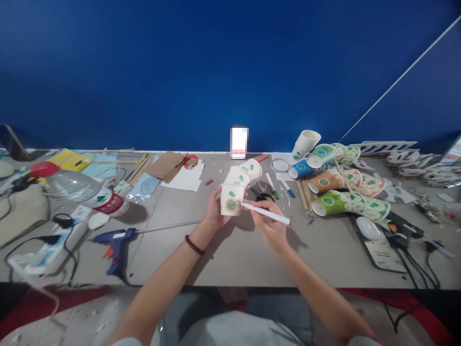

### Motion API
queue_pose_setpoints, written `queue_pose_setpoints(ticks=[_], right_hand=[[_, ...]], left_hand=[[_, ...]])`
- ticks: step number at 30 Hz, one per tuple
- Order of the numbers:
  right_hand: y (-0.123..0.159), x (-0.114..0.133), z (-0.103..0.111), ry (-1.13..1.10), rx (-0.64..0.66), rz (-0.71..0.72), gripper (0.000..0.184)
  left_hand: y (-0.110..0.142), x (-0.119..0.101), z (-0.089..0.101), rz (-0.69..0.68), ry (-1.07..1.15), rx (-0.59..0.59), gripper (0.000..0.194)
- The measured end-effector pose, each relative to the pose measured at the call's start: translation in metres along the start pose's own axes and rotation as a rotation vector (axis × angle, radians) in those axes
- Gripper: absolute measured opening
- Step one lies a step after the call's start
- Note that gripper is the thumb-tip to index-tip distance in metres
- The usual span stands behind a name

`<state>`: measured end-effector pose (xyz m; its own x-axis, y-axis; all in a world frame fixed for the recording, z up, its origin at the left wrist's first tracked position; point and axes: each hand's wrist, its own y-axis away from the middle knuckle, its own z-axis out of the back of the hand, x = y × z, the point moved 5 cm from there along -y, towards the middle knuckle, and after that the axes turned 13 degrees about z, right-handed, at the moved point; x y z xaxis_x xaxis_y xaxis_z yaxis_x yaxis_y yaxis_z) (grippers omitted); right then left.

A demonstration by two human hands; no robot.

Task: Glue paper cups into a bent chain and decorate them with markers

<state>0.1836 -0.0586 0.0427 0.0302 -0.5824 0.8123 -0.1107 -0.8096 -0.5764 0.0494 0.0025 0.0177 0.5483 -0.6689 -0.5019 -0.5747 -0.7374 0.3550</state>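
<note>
In the middle of the head view, a curved row of joined white paper cups (236,185) with green leaf prints is held over the table. My left hand (213,211) is closed around the near cup from its left side. A white marker (270,214) lies in the closed fingers of my right hand (271,223), its tip at the round printed emblem on that cup. Whether the tip touches the cup I cannot tell. Beyond the cups are a green-capped marker (272,185) and a blue-capped marker (286,185), with black scissors (262,196) partly hidden behind them.
Painted cup rows in blue (302,167), orange (320,182) and green (326,204) lie at right, near a white cup stack (304,144). At left are a blue glue gun (117,242), a plastic bottle (86,192) and a power strip (59,247). Cardboard (167,165) lies behind.
</note>
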Motion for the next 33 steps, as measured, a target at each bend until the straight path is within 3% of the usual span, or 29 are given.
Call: queue_pose_setpoints(ticks=[4, 12, 21, 26, 33], right_hand=[[0.003, 0.0, -0.004, 0.013, 0.009, -0.031, 0.013], [0.006, -0.002, -0.009, 0.032, 0.027, -0.04, 0.011], [0.009, -0.002, -0.009, 0.138, 0.024, -0.017, 0.009], [0.009, -0.002, -0.008, 0.151, 0.019, -0.019, 0.01], [0.01, -0.003, -0.01, 0.132, 0.045, -0.023, 0.008]], left_hand=[[0.002, -0.001, 0.0, -0.027, 0.04, 0.01, 0.053], [0.001, -0.003, -0.001, -0.099, 0.046, -0.087, 0.059], [0.004, -0.005, -0.009, -0.178, -0.009, -0.078, 0.054], [0.006, -0.005, -0.009, -0.174, 0.008, -0.116, 0.054], [0.003, -0.003, -0.005, -0.142, 0.055, -0.076, 0.055]])
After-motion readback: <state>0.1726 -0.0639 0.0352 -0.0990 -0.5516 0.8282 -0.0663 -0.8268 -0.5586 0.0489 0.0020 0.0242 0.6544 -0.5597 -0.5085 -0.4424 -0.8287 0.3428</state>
